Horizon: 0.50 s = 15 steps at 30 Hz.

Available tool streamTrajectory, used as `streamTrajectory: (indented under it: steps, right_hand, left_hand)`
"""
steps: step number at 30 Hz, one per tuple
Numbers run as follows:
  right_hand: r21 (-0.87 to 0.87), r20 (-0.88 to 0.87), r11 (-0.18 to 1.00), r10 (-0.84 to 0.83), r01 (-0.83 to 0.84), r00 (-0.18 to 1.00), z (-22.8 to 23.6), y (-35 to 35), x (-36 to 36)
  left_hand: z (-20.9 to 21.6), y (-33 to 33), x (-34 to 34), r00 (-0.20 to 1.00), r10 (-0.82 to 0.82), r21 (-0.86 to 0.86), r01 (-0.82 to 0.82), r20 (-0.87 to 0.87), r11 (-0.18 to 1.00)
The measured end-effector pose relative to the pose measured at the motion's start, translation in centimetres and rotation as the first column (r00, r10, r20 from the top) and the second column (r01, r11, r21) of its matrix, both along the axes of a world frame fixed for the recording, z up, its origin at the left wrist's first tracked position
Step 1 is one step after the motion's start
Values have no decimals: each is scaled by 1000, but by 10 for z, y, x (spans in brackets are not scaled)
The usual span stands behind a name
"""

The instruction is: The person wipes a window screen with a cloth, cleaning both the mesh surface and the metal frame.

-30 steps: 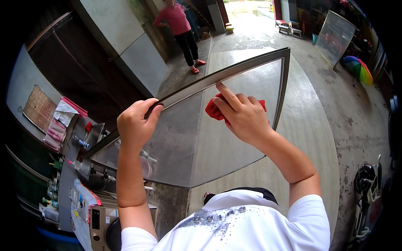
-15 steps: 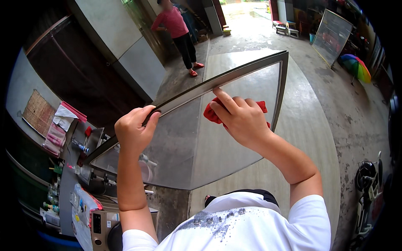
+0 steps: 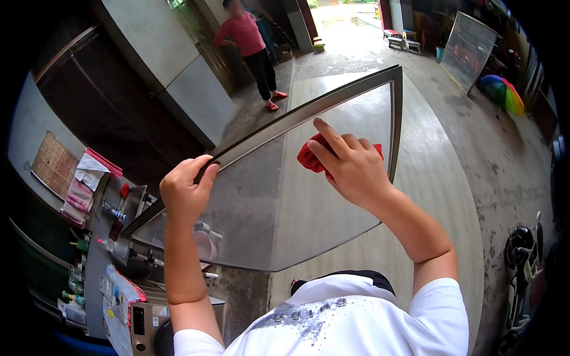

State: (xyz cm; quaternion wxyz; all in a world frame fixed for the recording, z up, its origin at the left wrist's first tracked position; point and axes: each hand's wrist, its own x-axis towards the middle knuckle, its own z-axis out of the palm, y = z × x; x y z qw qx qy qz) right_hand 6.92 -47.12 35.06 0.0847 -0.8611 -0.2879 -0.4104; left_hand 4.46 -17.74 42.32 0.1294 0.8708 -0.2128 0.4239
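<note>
A framed window screen [image 3: 255, 202] with a dark metal frame and see-through mesh is held up in front of me, its top edge slanting up to the right. My left hand [image 3: 185, 185] grips the upper frame bar on its left part, thumb on the near side and fingers over the edge. In my right hand [image 3: 356, 163] a bunched red cloth [image 3: 313, 159] is held under the palm, close to the mesh. The index finger stretches out just below the upper frame bar. I cannot tell whether its tip touches the mesh.
A person [image 3: 246, 44] in a red striped top stands ahead beyond the screen. Another framed screen [image 3: 468, 53] leans at far right near a rainbow umbrella [image 3: 503, 94]. A folded cart [image 3: 523, 267] stands right. A washing machine [image 3: 142, 329] and a cluttered counter [image 3: 98, 261] are left.
My right hand with the red cloth has shifted slightly right, and its index finger has come off the upper frame bar. The screen's upper right corner has dropped a little toward the left.
</note>
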Motion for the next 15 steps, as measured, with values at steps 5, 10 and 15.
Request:
streamTrajectory:
  steps: [5,10,15]
  right_hand:
    - [-6,-16,1000,-14,14,1000,0,1,-1]
    - [-20,69,1000,-5,6,998,2,0,1]
    - [-36,59,999,-4,6,998,1,-1,1]
  left_hand:
    - [0,1,0,1000,-10,-6,10,-13,1000]
    - [2,1,-4,1000,0,4,0,-27,1000]
    - [0,1,-4,1000,-4,7,4,-17,1000]
